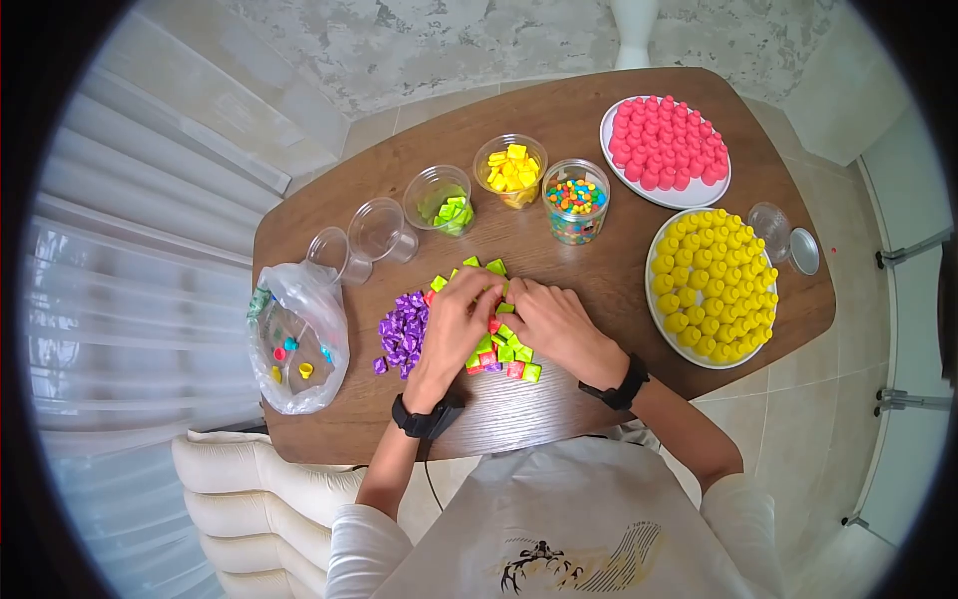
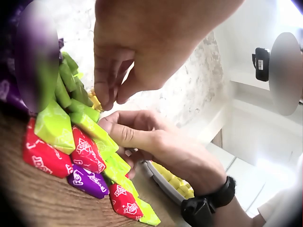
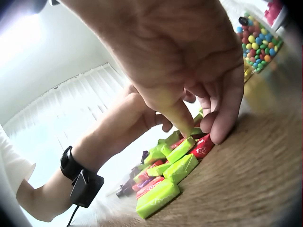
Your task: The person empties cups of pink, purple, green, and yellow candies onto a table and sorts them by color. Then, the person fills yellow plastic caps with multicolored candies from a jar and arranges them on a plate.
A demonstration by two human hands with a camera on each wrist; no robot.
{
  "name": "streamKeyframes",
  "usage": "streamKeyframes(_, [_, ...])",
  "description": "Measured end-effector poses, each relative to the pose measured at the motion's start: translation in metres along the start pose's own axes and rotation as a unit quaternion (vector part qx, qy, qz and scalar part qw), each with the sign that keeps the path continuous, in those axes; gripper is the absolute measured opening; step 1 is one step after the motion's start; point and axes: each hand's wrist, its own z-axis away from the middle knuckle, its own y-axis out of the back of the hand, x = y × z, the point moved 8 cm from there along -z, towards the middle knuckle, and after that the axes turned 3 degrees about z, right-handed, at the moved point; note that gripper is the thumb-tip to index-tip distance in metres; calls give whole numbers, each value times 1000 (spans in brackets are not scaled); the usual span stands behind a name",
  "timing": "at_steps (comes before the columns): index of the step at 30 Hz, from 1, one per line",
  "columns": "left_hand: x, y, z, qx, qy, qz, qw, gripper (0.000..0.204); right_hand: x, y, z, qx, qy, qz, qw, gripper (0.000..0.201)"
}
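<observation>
My left hand [image 1: 461, 319] is above the left side of a pile of green and red wrapped candies [image 1: 515, 353]. In the left wrist view its fingers [image 2: 105, 90] point down close together, and whether anything lies between the tips cannot be told. My right hand [image 1: 552, 321] rests at the pile's right side. In the right wrist view its thumb touches a green candy [image 3: 181, 149], and a bent finger [image 3: 226, 118] reaches the wood beside a red candy [image 3: 202, 146]. Purple candies [image 1: 403, 334] lie left of my left hand.
Behind the pile stand clear cups, among them one with green candies [image 1: 452, 216], one with yellow candies [image 1: 513, 170] and a tub of colourful sweets [image 1: 576, 205]. Plates of pink [image 1: 669, 145] and yellow pieces [image 1: 711, 285] are right. A plastic bag [image 1: 324, 339] sits left.
</observation>
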Motion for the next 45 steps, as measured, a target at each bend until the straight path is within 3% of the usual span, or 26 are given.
streamKeyframes(4, [-5,-12,3,-52,25,-10,998,20,11,4,-6,-5,-3,-27,1000,19])
streamKeyframes(7, [2,-14,5,-57,-12,-25,998,21,21,9,-6,52,-4,-81,995,16])
streamKeyframes(9, [-3,-16,5,-50,15,0,999,19,19,15,-5,95,34,-170,980,18])
streamKeyframes(13, [-8,-10,0,-47,93,77,992,13,18,15,-7,65,28,-253,965,16])
streamKeyframes(15, [-2,5,-8,-26,95,72,993,12,17,18,-9,0,-37,-348,937,16])
streamKeyframes(17, [-6,21,-19,-4,98,66,993,11,18,19,-15,17,-17,-317,948,15])
streamKeyframes(19, [-12,55,-33,131,72,148,978,13,19,19,-21,35,2,-285,958,14])
streamKeyframes(20, [-13,62,-40,132,72,147,978,13,17,24,-24,69,22,-238,969,14])
streamKeyframes(22, [0,86,-48,219,22,74,973,18,14,26,-28,104,43,-189,975,16])
streamKeyframes(25, [17,78,-43,225,-6,58,973,21,10,22,-32,125,54,-88,987,21])
streamKeyframes(29, [9,52,-31,163,29,90,982,26,6,14,-32,125,71,-21,989,29])
streamKeyframes(33, [-6,38,-22,138,2,49,989,27,10,13,-34,104,64,-32,992,25])
streamKeyframes(35, [-9,20,-23,22,41,56,997,25,14,19,-33,108,65,-40,991,22])
streamKeyframes(37, [-8,12,-20,16,50,40,998,22,17,25,-31,112,65,-47,990,19])
streamKeyframes(39, [-15,2,-18,2,42,36,998,22,25,22,-32,62,24,-182,981,14])
streamKeyframes(41, [-9,-1,-18,-2,27,26,999,20,25,18,-31,58,38,-233,970,14])
streamKeyframes(42, [-10,-3,-18,-11,54,53,997,18,24,17,-30,56,53,-284,956,14])
streamKeyframes(45, [-10,-2,-19,-10,74,73,995,13,17,25,-25,53,55,-267,961,14])
